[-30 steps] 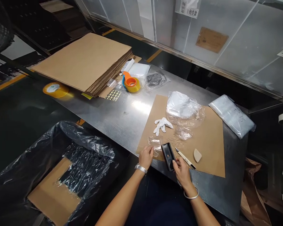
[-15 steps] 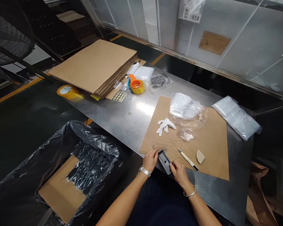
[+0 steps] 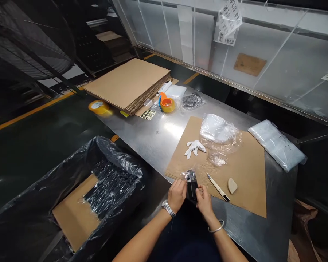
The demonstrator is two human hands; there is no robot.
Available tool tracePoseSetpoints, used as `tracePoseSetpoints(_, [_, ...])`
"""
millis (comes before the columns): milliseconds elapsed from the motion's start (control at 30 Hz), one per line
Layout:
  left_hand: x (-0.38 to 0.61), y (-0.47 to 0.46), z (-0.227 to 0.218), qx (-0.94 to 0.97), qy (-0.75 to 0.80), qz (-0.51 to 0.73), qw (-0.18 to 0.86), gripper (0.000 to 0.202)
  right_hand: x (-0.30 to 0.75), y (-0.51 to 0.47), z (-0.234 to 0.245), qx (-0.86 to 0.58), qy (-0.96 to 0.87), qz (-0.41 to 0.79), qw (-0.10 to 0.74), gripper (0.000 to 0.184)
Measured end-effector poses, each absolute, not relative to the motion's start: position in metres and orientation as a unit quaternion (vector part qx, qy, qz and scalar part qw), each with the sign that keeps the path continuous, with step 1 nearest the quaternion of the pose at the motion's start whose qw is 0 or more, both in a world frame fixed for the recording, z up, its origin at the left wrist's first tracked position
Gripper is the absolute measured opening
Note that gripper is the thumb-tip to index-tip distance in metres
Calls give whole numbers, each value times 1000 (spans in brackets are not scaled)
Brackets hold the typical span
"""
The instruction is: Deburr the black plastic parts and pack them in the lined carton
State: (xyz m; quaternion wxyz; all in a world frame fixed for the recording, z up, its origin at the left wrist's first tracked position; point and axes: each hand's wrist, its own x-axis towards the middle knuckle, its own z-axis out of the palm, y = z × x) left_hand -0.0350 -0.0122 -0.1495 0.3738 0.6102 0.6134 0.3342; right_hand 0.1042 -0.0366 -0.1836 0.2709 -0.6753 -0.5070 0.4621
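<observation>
Between my hands, at the near edge of the cardboard sheet (image 3: 244,174), is a small black rectangular part (image 3: 192,190). Clear plastic film (image 3: 190,174) bunches at its far end. My left hand (image 3: 177,194) pinches the part's left side and the film, and my right hand (image 3: 204,198) grips its right edge. To the right lie a craft knife (image 3: 218,187) marked A26 and a beige wedge-shaped block (image 3: 232,185). A white glove (image 3: 194,148) and crumpled clear plastic (image 3: 218,158) rest farther back on the cardboard.
A cardboard stack (image 3: 128,82), a tape dispenser (image 3: 167,104), a tape roll (image 3: 98,106) and a sticker sheet (image 3: 148,114) occupy the table's far left. Plastic bags (image 3: 215,127) lie on the cardboard; a wrapped pack (image 3: 277,145) sits right. A black-lined bin (image 3: 104,151) stands left.
The part has turned over in my hands: its hollow grey side showed before, now a flat black face does. Film now bunches at its far end. The whole view has shifted slightly.
</observation>
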Motion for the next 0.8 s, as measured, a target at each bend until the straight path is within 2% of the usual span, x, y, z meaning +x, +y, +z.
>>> tracePoseSetpoints(200, [-30, -38, -115, 592, 565, 355, 452, 16, 104, -39, -156, -651, -594, 415, 225, 39])
tracePoseSetpoints(367, [-41, -46, -89, 514, 564, 400, 508, 14, 99, -28, -130, -628, -654, 389, 162, 29])
tracePoseSetpoints(500, [-72, -39, -90, 380, 584, 455, 554, 11, 82, -7, -108, -583, -687, 416, 121, 17])
tracePoseSetpoints(600, [-105, -39, -105, 227, 597, 512, 574, 23, 55, 8, -90, -510, -703, 486, 97, 11])
tracePoseSetpoints(700, [-141, -46, -120, 55, 589, 556, 584, 39, 10, 19, -77, -444, -702, 551, 82, 19])
tracePoseSetpoints(800, [-176, -56, -126, -66, 511, 560, 648, 52, -48, 22, -76, -395, -707, 581, 84, 25])
